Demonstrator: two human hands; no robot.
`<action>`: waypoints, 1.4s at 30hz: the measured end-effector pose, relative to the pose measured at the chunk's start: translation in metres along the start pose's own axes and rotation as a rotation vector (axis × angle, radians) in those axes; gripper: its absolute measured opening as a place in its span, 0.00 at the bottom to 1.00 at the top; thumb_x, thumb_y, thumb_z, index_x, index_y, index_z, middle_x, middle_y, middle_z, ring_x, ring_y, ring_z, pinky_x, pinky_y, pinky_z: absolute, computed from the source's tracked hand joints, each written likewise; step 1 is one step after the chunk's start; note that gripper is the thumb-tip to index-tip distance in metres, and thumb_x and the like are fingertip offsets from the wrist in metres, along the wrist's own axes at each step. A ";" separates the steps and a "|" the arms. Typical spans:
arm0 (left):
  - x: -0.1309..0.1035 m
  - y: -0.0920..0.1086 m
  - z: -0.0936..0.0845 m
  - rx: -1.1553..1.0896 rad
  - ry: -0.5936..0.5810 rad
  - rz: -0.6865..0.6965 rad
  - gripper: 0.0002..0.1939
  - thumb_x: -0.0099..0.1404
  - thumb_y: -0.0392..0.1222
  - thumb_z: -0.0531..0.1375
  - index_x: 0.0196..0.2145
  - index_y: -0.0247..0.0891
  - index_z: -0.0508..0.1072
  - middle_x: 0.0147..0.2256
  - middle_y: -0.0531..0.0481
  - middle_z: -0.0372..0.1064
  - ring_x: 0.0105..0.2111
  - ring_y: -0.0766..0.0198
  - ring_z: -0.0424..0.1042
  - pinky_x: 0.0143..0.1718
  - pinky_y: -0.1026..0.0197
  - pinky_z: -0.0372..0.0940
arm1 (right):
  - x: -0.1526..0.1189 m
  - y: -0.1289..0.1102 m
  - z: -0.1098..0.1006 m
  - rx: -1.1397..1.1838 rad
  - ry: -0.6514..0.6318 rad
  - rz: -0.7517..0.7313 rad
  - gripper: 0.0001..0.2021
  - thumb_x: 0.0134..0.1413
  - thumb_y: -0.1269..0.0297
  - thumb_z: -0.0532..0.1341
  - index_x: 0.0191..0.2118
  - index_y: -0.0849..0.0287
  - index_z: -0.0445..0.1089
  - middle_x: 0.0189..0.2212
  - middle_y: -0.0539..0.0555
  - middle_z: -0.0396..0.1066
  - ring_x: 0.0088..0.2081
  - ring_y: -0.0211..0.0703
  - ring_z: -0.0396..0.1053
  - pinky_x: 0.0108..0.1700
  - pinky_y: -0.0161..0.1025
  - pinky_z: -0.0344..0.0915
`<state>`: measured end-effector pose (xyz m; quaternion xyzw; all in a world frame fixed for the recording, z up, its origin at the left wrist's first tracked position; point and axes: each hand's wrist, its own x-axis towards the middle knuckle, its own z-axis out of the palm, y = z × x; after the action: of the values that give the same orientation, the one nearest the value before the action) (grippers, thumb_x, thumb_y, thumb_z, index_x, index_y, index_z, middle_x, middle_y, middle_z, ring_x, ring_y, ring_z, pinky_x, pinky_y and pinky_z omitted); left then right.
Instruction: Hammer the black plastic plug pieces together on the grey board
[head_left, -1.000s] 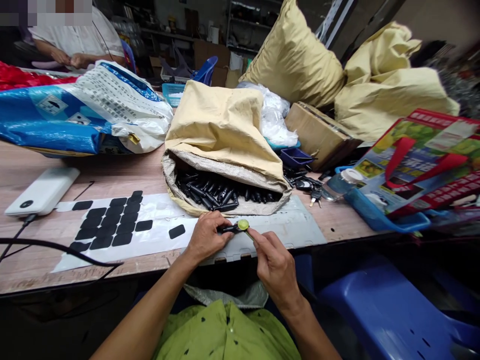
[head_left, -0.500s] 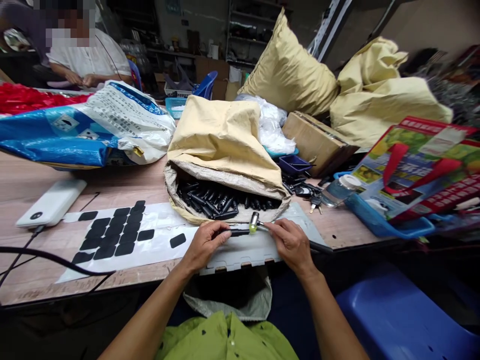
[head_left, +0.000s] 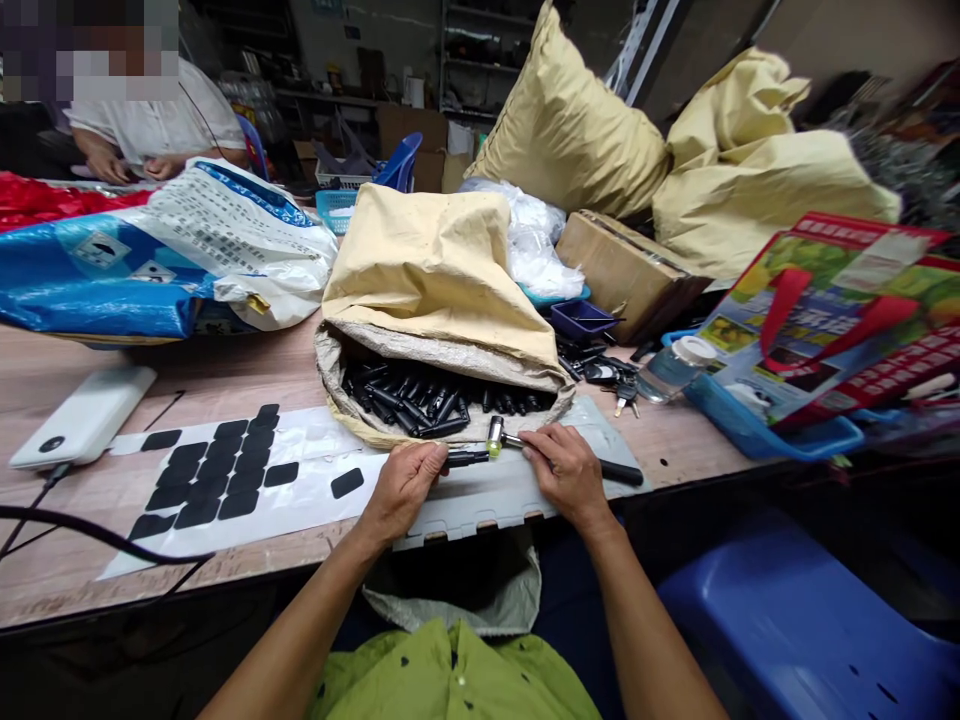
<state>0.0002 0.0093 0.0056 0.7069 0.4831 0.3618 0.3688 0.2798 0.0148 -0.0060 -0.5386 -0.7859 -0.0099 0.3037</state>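
My left hand (head_left: 405, 485) is closed on a thin black tube-like piece (head_left: 468, 458) that points right, its fingers pinching the near end. My right hand (head_left: 566, 470) grips a small hammer (head_left: 496, 436) with a shiny metal head and a yellow-green striking face. Its black handle (head_left: 621, 472) sticks out to the right behind the hand. The hammer's face is at the right end of the black piece; I cannot tell whether they touch. Both hands are over a grey board (head_left: 517, 500) at the table edge. Just behind lies an open beige sack (head_left: 442, 260) holding many black tubes (head_left: 409, 395).
A white sheet with black stickers (head_left: 307, 500) and a white power bank (head_left: 86, 415) lie on the left. A blue-white bag (head_left: 165, 255) is behind. On the right are keys (head_left: 625, 400), a jar (head_left: 675, 368) and a blue tray (head_left: 765, 425). Another person sits back left.
The view has shifted a little, so most things appear further left. The hammer stays at the end of the black piece, with both hands holding on as before.
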 end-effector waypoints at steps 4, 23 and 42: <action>0.002 -0.001 0.000 0.020 -0.005 0.019 0.27 0.78 0.54 0.46 0.24 0.38 0.67 0.25 0.53 0.66 0.30 0.63 0.65 0.38 0.59 0.56 | -0.001 0.001 0.002 0.007 0.020 0.002 0.11 0.66 0.65 0.60 0.49 0.53 0.77 0.37 0.54 0.73 0.41 0.47 0.67 0.47 0.44 0.65; -0.066 0.022 0.009 0.471 -0.262 0.326 0.14 0.55 0.49 0.74 0.36 0.43 0.76 0.64 0.45 0.60 0.61 0.41 0.57 0.61 0.38 0.52 | -0.001 0.002 0.003 0.006 0.011 0.009 0.11 0.65 0.66 0.61 0.49 0.53 0.77 0.39 0.54 0.73 0.42 0.48 0.67 0.47 0.44 0.65; 0.031 0.008 -0.009 0.713 0.118 0.173 0.06 0.67 0.45 0.65 0.40 0.42 0.76 0.41 0.47 0.74 0.46 0.50 0.65 0.47 0.48 0.57 | 0.000 0.000 0.002 0.022 0.021 0.023 0.10 0.64 0.66 0.62 0.48 0.53 0.77 0.38 0.54 0.73 0.42 0.47 0.67 0.46 0.44 0.64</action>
<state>0.0042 0.0384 0.0216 0.8072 0.5377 0.2407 0.0388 0.2790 0.0155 -0.0076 -0.5440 -0.7766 -0.0033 0.3178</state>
